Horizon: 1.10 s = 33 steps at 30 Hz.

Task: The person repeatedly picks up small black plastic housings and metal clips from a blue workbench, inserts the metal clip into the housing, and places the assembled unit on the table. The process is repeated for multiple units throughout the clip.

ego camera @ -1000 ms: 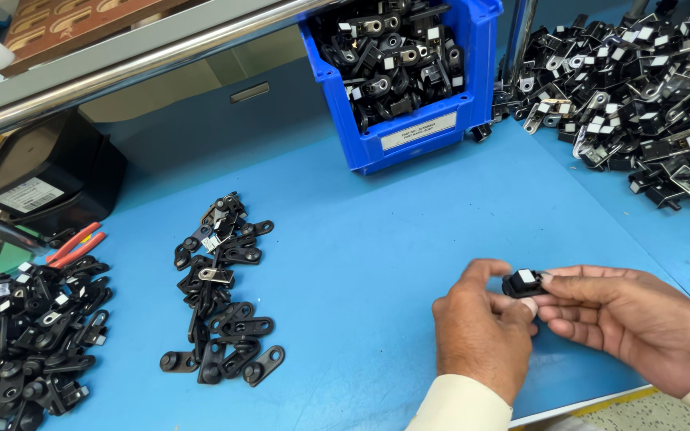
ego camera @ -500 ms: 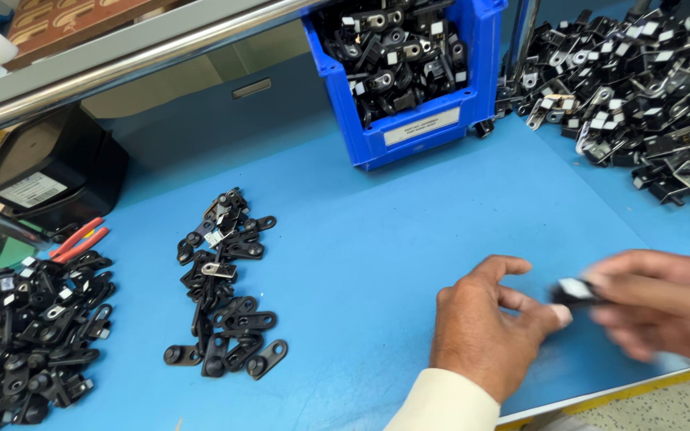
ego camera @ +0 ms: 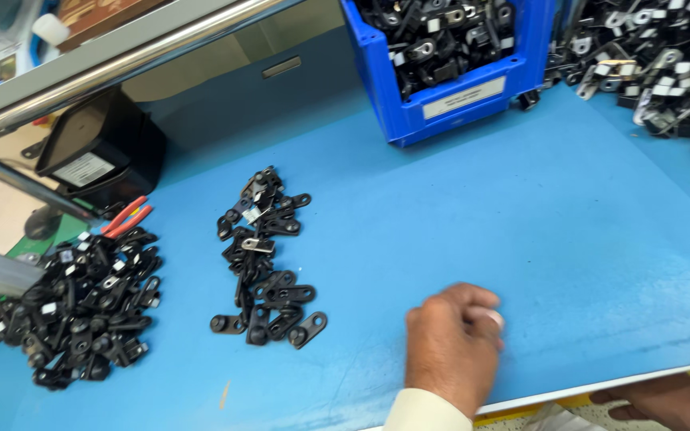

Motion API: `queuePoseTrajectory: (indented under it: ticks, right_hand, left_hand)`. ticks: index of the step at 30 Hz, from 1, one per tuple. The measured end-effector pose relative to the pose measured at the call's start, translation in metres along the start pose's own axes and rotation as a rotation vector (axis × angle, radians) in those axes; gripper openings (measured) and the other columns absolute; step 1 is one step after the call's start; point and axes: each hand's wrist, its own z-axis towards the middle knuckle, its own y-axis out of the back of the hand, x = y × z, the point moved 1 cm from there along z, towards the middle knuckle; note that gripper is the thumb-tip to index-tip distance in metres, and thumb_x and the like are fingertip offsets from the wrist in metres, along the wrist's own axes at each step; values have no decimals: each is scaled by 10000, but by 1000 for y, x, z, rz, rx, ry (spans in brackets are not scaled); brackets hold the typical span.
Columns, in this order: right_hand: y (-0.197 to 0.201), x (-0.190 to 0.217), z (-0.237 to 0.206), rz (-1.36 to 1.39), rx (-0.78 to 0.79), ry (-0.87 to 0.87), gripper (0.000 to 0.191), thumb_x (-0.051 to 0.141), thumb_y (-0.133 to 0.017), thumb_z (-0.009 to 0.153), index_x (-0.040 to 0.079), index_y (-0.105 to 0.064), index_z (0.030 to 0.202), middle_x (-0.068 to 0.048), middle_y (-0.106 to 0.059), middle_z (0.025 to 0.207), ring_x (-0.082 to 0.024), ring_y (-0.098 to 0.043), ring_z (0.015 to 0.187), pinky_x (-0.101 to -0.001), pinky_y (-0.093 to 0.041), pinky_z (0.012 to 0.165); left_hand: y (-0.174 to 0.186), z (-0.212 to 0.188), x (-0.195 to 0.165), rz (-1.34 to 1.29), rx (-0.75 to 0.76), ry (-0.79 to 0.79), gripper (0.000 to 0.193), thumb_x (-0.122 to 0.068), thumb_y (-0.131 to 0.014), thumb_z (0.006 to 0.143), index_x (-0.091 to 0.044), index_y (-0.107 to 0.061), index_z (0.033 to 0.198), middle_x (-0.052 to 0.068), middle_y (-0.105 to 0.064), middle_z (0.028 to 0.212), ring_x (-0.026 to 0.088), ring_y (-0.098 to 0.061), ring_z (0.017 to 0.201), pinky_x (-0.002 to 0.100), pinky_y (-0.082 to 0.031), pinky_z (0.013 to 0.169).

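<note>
Matt black plastic clips (ego camera: 269, 263) with shiny metal bits lie on a smooth blue mat (ego camera: 521, 215).

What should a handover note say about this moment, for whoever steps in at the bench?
Left hand: resting on the blue mat, fingers curled, apparently holding nothing.
Right hand: below the table edge at bottom right; grip hidden.
Parts: small row of black clips at mid-mat, larger heap at far left, blue bin of clips at the back, another pile at top right.
Done: some clips set out in the small row.
Left: bin and piles remain full.
</note>
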Motion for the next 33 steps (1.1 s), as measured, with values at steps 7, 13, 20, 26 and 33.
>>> queuePoseTrajectory:
  ticks: [7,13,20,26,33]
  right_hand:
    - [7,19,-27,-329,74,118,241,115,-676,986,57,-635,1216,-131,-723,1088,-175,-743,895,-341,-640,839]
    - [19,60,-120,-704,301,318,163,161,-662,994,90,-689,1138,-64,-751,967,-122,-717,832,-298,-610,756]
    - [30,144,-214,-468,336,535,120,162,-653,1001,78,-689,1078,-59,-747,836,-128,-653,746,-296,-580,661]
    - [-12,233,-236,-299,104,746,211,153,-653,981,21,-725,1131,-104,-729,903,-177,-664,739,-326,-575,625]
    - [-133,332,-236,-395,283,1149,243,198,-685,920,35,-761,1084,-80,-718,764,-148,-615,605,-300,-526,571]
  left_hand:
    - [123,70,15,549,-649,-49,275,-83,-716,839,-209,-753,1081,65,-766,1011,289,-736,932,448,-576,877]
    - [191,117,9,1144,-532,-280,358,-67,-752,828,-256,-775,1131,86,-682,1169,323,-645,1112,473,-574,886]
    - [157,103,-6,680,-569,-393,241,-150,-794,833,-133,-755,1070,83,-767,1000,299,-729,914,448,-579,809]
    - [26,44,14,-621,-200,71,287,-45,-693,888,-94,-664,1170,74,-739,837,144,-713,674,284,-586,495]
    - [14,6,48,-699,-264,107,231,-55,-687,922,-21,-703,1150,71,-744,860,121,-699,660,253,-600,517]
